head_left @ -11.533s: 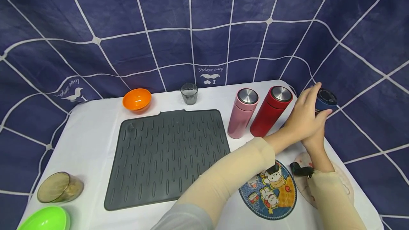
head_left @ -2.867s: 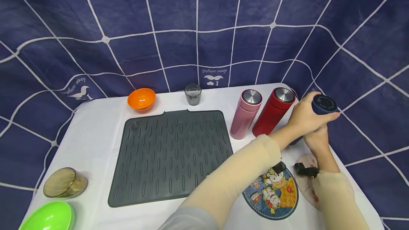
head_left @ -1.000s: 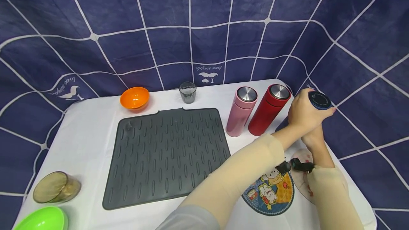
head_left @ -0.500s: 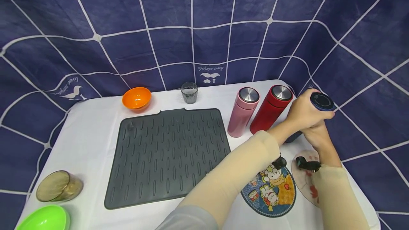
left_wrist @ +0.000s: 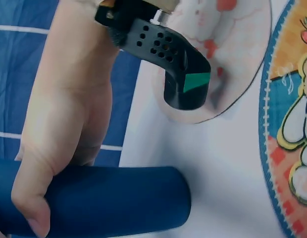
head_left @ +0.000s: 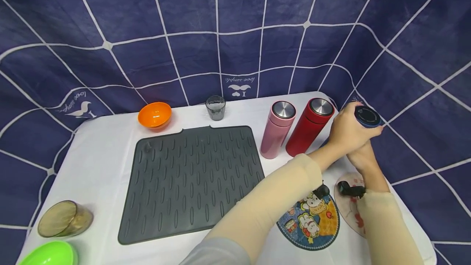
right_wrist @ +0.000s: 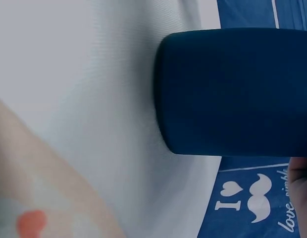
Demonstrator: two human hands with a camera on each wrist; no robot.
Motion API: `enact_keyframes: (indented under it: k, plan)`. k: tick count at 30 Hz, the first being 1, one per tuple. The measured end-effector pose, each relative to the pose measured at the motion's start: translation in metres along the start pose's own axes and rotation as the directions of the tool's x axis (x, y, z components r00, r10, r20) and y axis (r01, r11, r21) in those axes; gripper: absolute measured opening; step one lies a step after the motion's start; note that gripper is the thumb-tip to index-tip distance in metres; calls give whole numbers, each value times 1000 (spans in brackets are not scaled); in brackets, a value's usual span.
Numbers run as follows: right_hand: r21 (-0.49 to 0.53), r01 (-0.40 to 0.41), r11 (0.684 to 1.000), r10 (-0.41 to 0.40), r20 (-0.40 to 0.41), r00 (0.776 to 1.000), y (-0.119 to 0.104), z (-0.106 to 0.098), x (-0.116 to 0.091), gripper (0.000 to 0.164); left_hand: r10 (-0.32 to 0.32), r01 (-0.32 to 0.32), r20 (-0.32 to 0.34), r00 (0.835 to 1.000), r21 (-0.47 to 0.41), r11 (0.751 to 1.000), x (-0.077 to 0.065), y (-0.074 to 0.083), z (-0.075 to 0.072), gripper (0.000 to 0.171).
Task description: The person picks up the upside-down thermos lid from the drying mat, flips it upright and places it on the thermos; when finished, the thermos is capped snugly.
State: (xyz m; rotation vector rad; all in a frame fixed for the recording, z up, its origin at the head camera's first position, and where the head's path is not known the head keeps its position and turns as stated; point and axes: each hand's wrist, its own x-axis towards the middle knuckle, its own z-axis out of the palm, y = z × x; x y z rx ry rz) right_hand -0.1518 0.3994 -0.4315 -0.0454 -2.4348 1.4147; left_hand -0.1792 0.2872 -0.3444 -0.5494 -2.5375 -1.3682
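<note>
In the head view, a dark blue thermos bottle [head_left: 368,116] with a black-topped lid stands nearly upright at the table's right side, held by both hands. My left hand [head_left: 346,128] grips it around the top, thumb toward the near side. Below, my right hand [head_left: 362,155] holds the bottle's body, mostly hidden behind the left hand and wrist. The left wrist view shows the right hand [left_wrist: 59,119] with its thumb curled over the blue thermos [left_wrist: 124,198]. In the right wrist view the thermos base [right_wrist: 232,94] is close to the white cloth; contact cannot be told.
A red thermos [head_left: 310,128] and a pink thermos [head_left: 277,130] stand left of the hands. Round mats, one cartoon-printed [head_left: 310,224], one pink [head_left: 347,207], lie under the forearms. A grey drying mat [head_left: 191,183], orange bowl [head_left: 154,115], small glass [head_left: 215,108], amber glass [head_left: 65,219] and green bowl [head_left: 51,253] are further left.
Compared with the oldest frame, the thermos lid sits slightly left and nearer, and the left fingers wrap it lower. Over the last few seconds both hands keep about the same hold; the view shifts slightly.
</note>
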Motion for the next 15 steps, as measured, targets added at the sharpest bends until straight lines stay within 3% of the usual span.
enact_keyframes:
  k: [5, 10, 15]
  plan:
    - [129, 30, 991, -37, 49, 998, 0, -4, 4, 44, 43, -42, 94, 995, -9, 999, 9, -2, -5, 67]
    - [274, 7, 962, -45, 132, 990, 1, -5, 7, 41, 19, -17, 209, 978, -8, 1000, 14, 0, -9, 62]
    - [231, -2, 973, -38, 166, 985, 3, -7, 10, 41, -26, 27, 227, 974, 0, 1000, 16, 3, -10, 64]
